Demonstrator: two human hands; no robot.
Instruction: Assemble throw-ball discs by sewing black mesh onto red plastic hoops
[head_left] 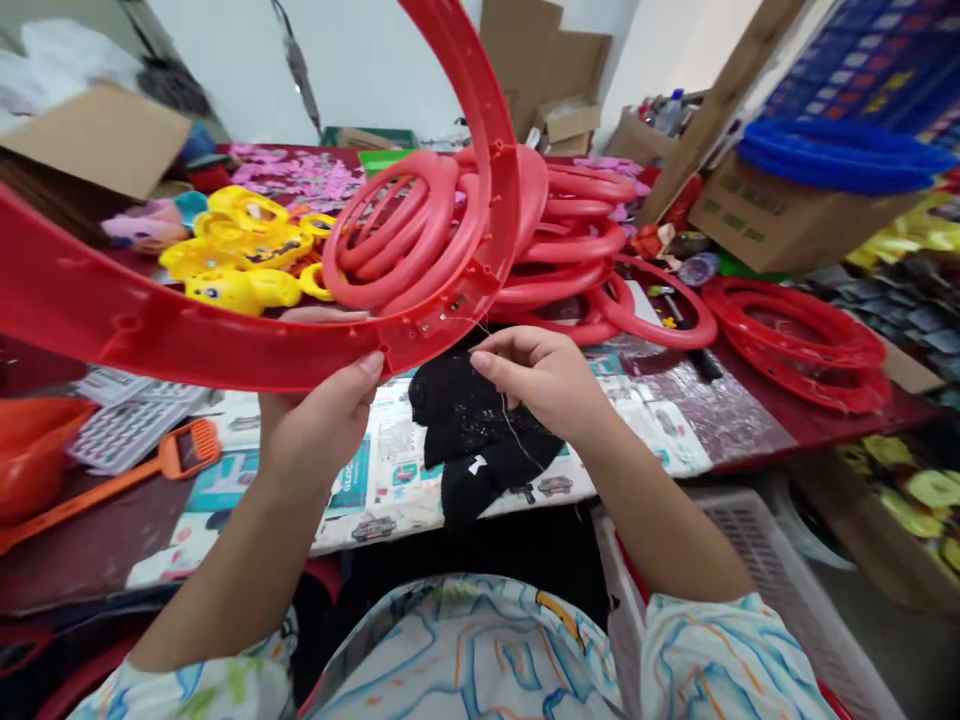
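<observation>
- On the printed paper sheet [390,480] that lies on the table, beside the left hand [319,425], a teal patch carries white letters; only a fragment like "LOC" can be read.
- The cardboard box [780,215] at the right has dark print on its side, but it is too blurred to read.

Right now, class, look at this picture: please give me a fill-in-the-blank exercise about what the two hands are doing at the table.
1. The left hand grips a large hoop whose colour is ____.
2. The right hand pinches a thin ____ that runs to the hoop.
3. Beneath the hands lies netting coloured ____.
4. The toy parts heaped behind the hoop, on the left, are ____.

Missing words: red; thread; black; yellow
</observation>
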